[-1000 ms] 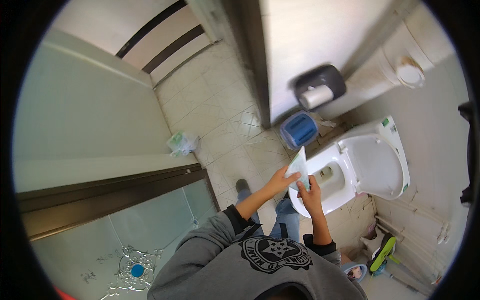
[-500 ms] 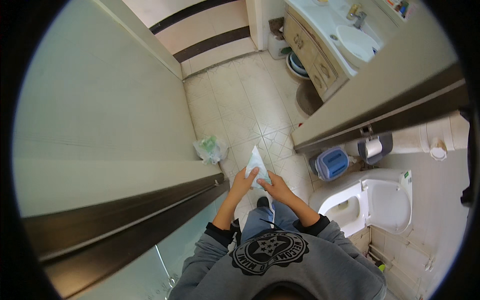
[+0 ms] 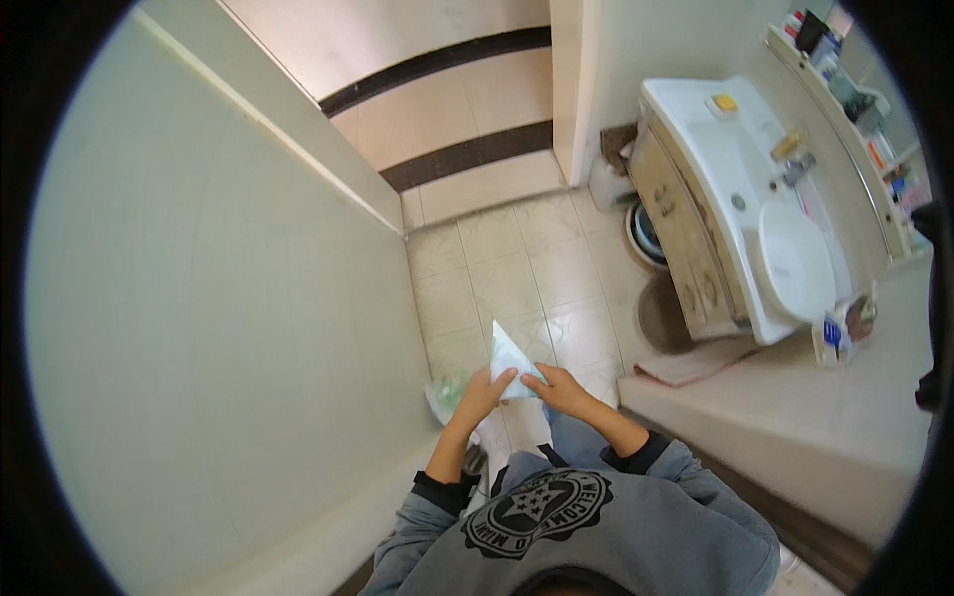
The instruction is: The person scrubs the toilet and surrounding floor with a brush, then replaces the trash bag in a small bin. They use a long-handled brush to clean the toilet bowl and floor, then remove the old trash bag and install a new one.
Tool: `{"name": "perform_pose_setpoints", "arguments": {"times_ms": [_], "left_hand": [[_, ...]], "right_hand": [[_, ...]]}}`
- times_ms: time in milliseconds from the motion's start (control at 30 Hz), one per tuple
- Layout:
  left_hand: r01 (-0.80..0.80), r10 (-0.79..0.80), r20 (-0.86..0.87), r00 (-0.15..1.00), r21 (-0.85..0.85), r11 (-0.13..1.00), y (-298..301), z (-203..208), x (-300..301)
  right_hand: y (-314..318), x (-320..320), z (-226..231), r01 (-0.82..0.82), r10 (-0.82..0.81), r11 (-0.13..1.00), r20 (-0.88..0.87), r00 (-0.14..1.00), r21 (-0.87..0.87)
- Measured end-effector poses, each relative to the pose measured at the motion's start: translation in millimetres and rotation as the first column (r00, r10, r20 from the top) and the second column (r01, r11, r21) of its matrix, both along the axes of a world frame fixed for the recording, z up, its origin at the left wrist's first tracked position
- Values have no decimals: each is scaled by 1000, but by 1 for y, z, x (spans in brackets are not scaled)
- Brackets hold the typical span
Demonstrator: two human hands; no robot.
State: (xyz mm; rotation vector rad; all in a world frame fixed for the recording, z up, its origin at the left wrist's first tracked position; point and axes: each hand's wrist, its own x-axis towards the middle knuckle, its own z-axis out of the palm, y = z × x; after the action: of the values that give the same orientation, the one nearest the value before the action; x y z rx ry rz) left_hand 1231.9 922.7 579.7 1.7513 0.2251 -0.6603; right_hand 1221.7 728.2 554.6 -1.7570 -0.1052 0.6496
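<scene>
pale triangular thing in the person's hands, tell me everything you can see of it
The pale triangular thing is whitish with a faint blue-green tint toward its lower edge. It looks flat and thin, perhaps plastic or paper; which, I cannot tell. Its narrow tip points away from the person's body, its wider end toward it. The left hand grips its left side and the right hand its lower right, both thumbs on top, above the tiled floor.

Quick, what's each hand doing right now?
Left hand: closed, holding the pale triangular item at its left side.
Right hand: closed, holding the same item at its lower right.
</scene>
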Motion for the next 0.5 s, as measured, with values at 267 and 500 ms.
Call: {"name": "perform_pose_setpoints", "arguments": {"times_ms": [267, 500], "left_hand": [[-154, 154, 130, 979, -14, 988, 48, 8, 222], [-108, 104, 227, 968, 5, 994, 117, 0, 437]], "right_hand": [[54, 265, 14, -134, 136, 991, 133, 982, -20], [114, 495, 16, -240, 263, 961, 188, 946, -137]]}}
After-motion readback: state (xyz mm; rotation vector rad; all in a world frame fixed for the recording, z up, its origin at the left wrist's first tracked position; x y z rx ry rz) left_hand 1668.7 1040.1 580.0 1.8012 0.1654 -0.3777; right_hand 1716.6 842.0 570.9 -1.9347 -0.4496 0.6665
